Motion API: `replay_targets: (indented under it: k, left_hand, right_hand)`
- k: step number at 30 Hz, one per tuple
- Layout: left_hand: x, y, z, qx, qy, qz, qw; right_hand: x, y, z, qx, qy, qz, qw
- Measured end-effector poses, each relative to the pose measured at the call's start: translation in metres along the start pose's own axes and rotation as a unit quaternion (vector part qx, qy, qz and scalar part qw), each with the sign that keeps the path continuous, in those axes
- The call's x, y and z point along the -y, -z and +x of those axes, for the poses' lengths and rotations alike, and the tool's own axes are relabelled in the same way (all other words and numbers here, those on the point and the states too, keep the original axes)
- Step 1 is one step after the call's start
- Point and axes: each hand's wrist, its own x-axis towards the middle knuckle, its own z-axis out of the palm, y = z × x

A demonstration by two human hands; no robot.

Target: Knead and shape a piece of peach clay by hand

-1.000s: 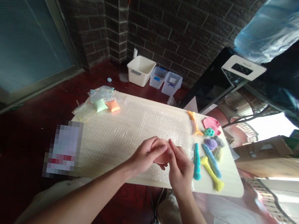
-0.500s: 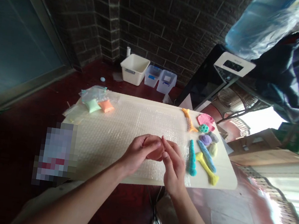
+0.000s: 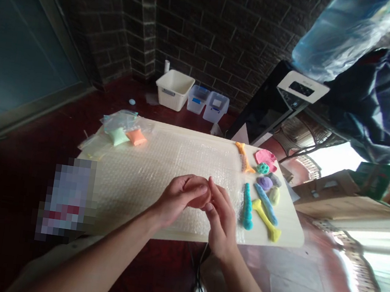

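Observation:
A rounded, flattened lump of reddish-brown modelling clay (image 3: 199, 200) is held between my hands above the table. My left hand (image 3: 176, 197) wraps round its left side, thumb across the top. At its right edge, my right hand (image 3: 221, 217) presses with thumb and fingers. Under both hands a sheet of bubble wrap (image 3: 147, 178) covers much of the tabletop. Right of it lie shaped clay pieces: a teal knobbly stick (image 3: 248, 206), a blue roll (image 3: 266, 204), a yellow bone shape (image 3: 267, 220), a purple lump (image 3: 264, 183) and an orange piece (image 3: 244, 158).
At the table's back left are a green packet (image 3: 118, 136), an orange packet (image 3: 136, 136) and clear plastic bags (image 3: 121, 118). A pink clay piece (image 3: 266, 159) and a teal openwork ball (image 3: 262, 167) sit back right. A white basket (image 3: 174, 90) stands on the floor behind.
My view has shifted slightly, so the table and its things sit a little further left. Both hands still hold the clay, with the right fingers moved slightly along its edge.

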Motion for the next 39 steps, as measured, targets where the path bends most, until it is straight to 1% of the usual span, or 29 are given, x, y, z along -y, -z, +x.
replay_targets:
  k: [3, 7, 9, 12, 16, 21, 27, 35, 39]
  left_hand:
    - [-0.0008, 0.0004, -0.0008, 0.015, 0.0, 0.008, 1.0]
    - [-0.0007, 0.0015, -0.0012, 0.017, 0.011, -0.002, 1.0]
    - [-0.0009, 0.0015, -0.001, 0.018, 0.018, -0.003, 1.0]
    - [-0.001, 0.0005, -0.0007, 0.013, 0.026, -0.002, 1.0]
    - [0.0007, 0.0002, -0.0015, 0.003, 0.036, -0.009, 0.999]
    - [0.0015, 0.0025, -0.0019, 0.005, 0.037, 0.0, 0.999]
    - [-0.0009, 0.0002, 0.0, 0.033, 0.023, -0.006, 0.999]
    - [-0.0028, -0.0001, -0.0015, 0.02, 0.029, 0.008, 0.999]
    - [0.002, -0.0008, -0.001, -0.013, 0.033, 0.007, 0.999]
  right_hand:
    - [-0.0003, 0.0004, 0.0006, -0.01, 0.0, 0.012, 1.0]
    - [0.0014, 0.0035, 0.002, 0.006, 0.008, 0.002, 1.0]
    - [0.0023, 0.0053, 0.0032, -0.005, 0.005, 0.014, 1.0]
    - [0.0034, 0.0071, 0.0049, -0.02, 0.004, 0.033, 0.999]
    - [0.0044, 0.0058, 0.0054, -0.012, 0.01, 0.041, 0.999]
    - [0.0048, 0.0031, 0.0038, -0.017, 0.001, 0.08, 0.997]
    - [0.0041, 0.0023, 0.002, -0.024, -0.029, 0.092, 0.995]
    - [0.0037, -0.0002, 0.0018, -0.022, -0.023, 0.082, 0.996]
    - [0.0023, -0.0004, 0.0043, -0.048, -0.038, 0.093, 0.994]
